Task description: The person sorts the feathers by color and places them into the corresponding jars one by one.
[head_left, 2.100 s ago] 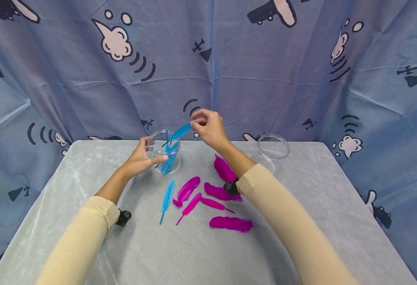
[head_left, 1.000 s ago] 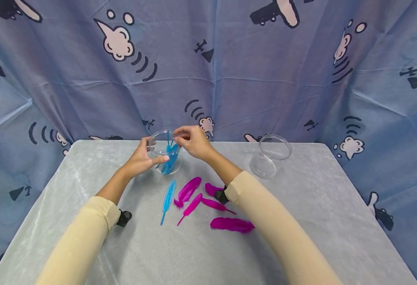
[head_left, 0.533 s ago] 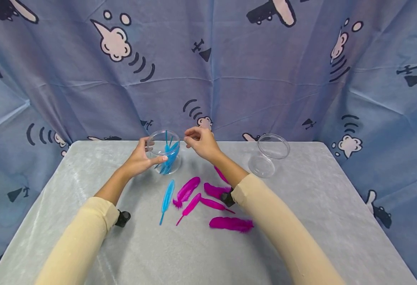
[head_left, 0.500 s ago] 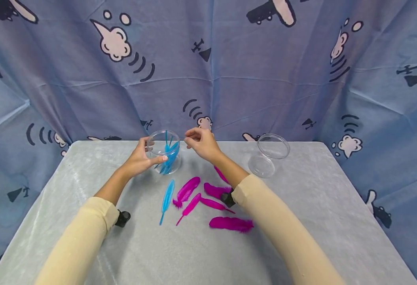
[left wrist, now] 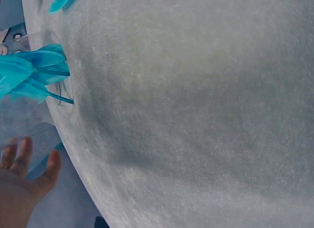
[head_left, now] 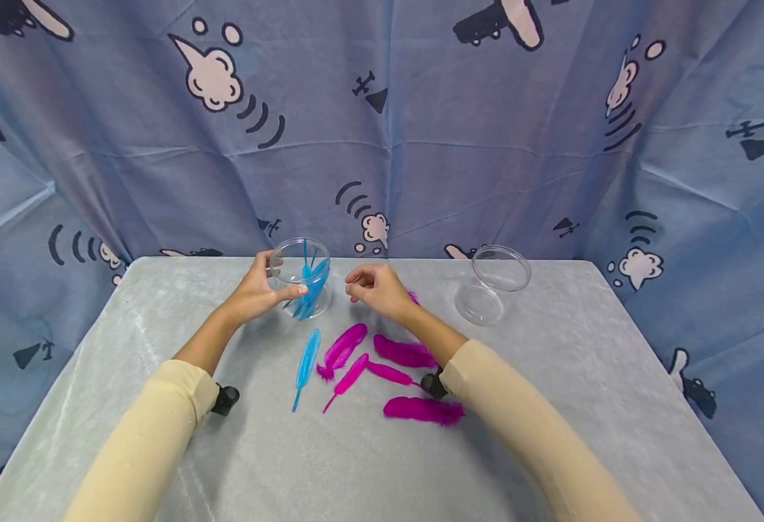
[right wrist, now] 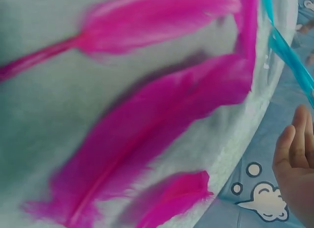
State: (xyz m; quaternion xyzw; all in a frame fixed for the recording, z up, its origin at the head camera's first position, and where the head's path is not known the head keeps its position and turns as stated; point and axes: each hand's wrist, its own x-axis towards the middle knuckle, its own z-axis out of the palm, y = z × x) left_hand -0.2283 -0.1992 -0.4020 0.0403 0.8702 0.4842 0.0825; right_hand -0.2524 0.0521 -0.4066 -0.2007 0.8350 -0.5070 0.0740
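My left hand (head_left: pixel 258 293) grips a clear jar (head_left: pixel 293 275) at the back left of the table, thumb across its front and fingers round its far side. Several blue feathers (head_left: pixel 313 288) stand or lean inside it. In the left wrist view, the blue feathers (left wrist: pixel 29 71) show near the fingers. Right of the jar, apart from it, my right hand (head_left: pixel 378 291) hovers with loosely bent fingers and nothing visible in them. One blue feather (head_left: pixel 306 366) lies on the table below the jar. Several magenta feathers (head_left: pixel 343 349) lie beside it, some below my right forearm.
A second clear jar (head_left: pixel 515 289) stands at the back right of the grey table (head_left: pixel 304 464). A blue patterned curtain (head_left: pixel 317 109) hangs behind the table and along its sides. The right wrist view shows magenta feathers (right wrist: pixel 162 120) up close.
My right hand lowered a blue feather into the left jar, let it go, then drew away right and downward. My left hand keeps its grip on the jar.
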